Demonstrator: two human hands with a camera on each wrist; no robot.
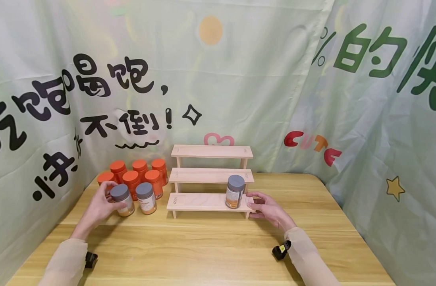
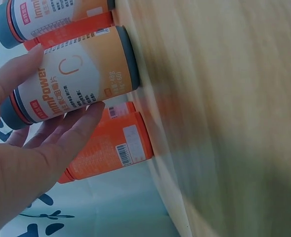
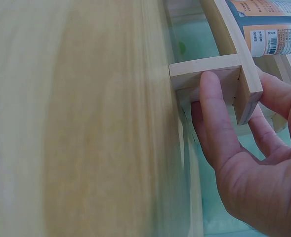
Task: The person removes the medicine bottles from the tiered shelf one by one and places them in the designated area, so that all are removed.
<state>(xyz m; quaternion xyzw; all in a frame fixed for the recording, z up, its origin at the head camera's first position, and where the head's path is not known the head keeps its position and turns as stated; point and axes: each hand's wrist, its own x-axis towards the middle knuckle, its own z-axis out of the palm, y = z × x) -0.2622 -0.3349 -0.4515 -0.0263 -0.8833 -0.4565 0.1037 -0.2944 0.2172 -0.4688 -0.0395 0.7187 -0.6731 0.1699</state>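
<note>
My left hand (image 1: 103,202) holds a grey-capped supplement bottle (image 1: 123,201) standing at the table's left. In the left wrist view its thumb lies on one side of the bottle (image 2: 76,74) and the fingers on the other. A second grey-capped bottle (image 1: 146,199) stands beside it. My right hand (image 1: 269,208) grips the right end of the lowest step of a three-tier wooden rack (image 1: 200,202). In the right wrist view, fingers press against the rack's leg (image 3: 194,74) beneath the step, with the thumb near the board's edge. Another grey-capped bottle (image 1: 234,192) stands upright on that step's right end.
Several orange bottles (image 1: 153,182) stand in a cluster behind the two grey-capped ones, left of the rack. Printed cloth curtains (image 1: 239,91) close off the back and sides of the wooden table (image 1: 203,250).
</note>
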